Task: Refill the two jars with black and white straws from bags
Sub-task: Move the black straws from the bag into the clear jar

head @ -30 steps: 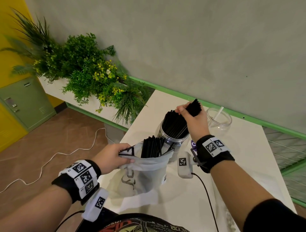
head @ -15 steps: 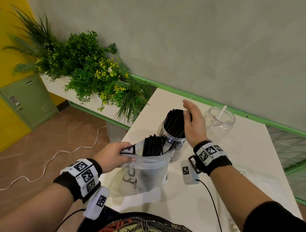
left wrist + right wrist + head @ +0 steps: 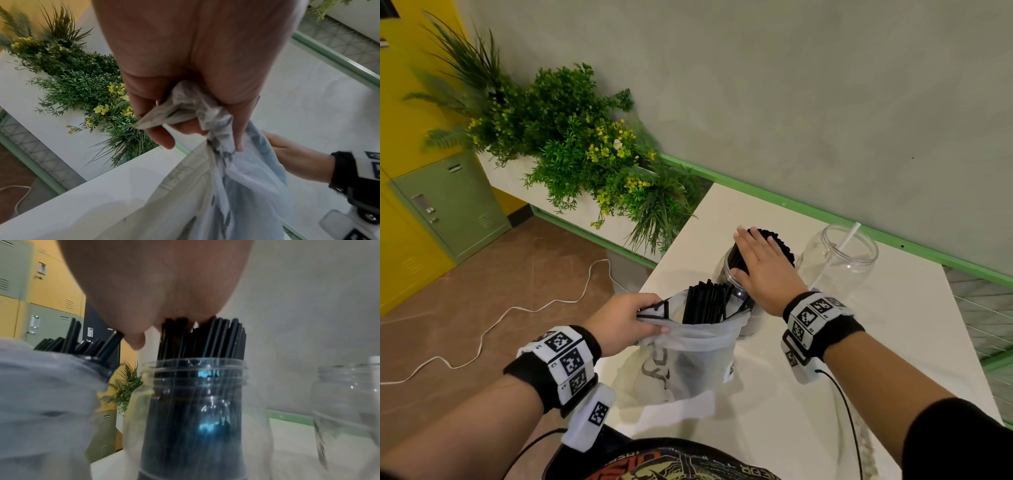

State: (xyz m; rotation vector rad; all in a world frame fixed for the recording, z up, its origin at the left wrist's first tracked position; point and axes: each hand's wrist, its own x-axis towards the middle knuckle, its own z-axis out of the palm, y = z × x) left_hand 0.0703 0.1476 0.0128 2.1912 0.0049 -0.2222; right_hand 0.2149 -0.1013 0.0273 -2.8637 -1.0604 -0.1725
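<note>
A clear jar (image 3: 726, 270) (image 3: 197, 410) full of black straws (image 3: 780, 244) (image 3: 205, 340) stands on the white table (image 3: 893, 342). My right hand (image 3: 760, 263) lies flat, fingers straight, pressing on the tops of those straws. In front of it a translucent plastic bag (image 3: 688, 359) (image 3: 216, 186) holds more black straws (image 3: 705, 301). My left hand (image 3: 626, 322) (image 3: 185, 116) grips the bag's bunched rim. To the right stands a second clear jar (image 3: 839, 263) (image 3: 349, 402) with a single white straw (image 3: 847, 240) in it.
A planter of green plants with yellow flowers (image 3: 571, 144) sits left of the table. A green rail (image 3: 774, 197) runs along the grey wall behind the table. Green and yellow lockers (image 3: 448, 202) and a white cable (image 3: 482, 329) on the floor are at the left.
My right hand let go of the bundle of black straws into the jar, then flattened and came down onto their tops. My left hand kept its grip on the bag.
</note>
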